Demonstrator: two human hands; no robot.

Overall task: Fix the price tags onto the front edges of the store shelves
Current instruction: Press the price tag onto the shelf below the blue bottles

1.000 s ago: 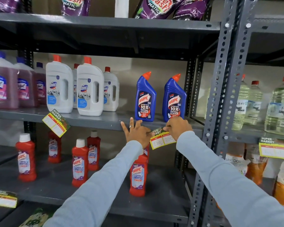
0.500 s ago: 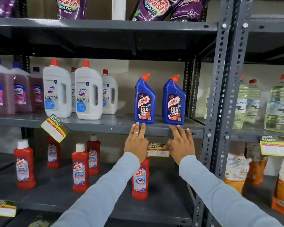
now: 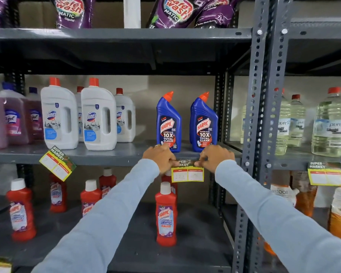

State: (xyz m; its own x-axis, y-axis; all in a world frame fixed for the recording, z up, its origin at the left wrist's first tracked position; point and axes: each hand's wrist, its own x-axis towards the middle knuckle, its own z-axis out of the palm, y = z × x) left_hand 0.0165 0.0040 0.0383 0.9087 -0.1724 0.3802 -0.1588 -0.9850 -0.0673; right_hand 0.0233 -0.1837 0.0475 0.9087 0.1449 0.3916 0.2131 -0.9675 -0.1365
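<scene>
A: Since half a second ago: fingers were flat up on the shelf top, now both hands curled down onto the tag. Tag was folded flat, now hangs face-out.

B: Which tag?

A: Yellow paper price tag with red boxes and a green "SUPER MARKET" header [image 3: 187, 172], centre of frame, top strip against the front edge of the grey metal middle shelf [image 3: 110, 159]. Left hand [image 3: 160, 159] pinches its upper-left corner, right hand [image 3: 215, 159] pinches the upper-right. Both closed narrow on the tag.

B: Level?

A: About level, lower part hanging below the edge. Handwritten numbers too faint to read.

B: Around it?

A: Two blue Harpic toilet cleaner bottles with orange caps [image 3: 168, 123] stand on the shelf just behind the hands. Another yellow tag [image 3: 57, 163] hangs tilted on the same edge, left of centre. A third tag [image 3: 326, 173] at right, on the neighbouring rack. Red Harpic bathroom cleaner bottle [image 3: 166, 213] stands below the held tag.
</scene>
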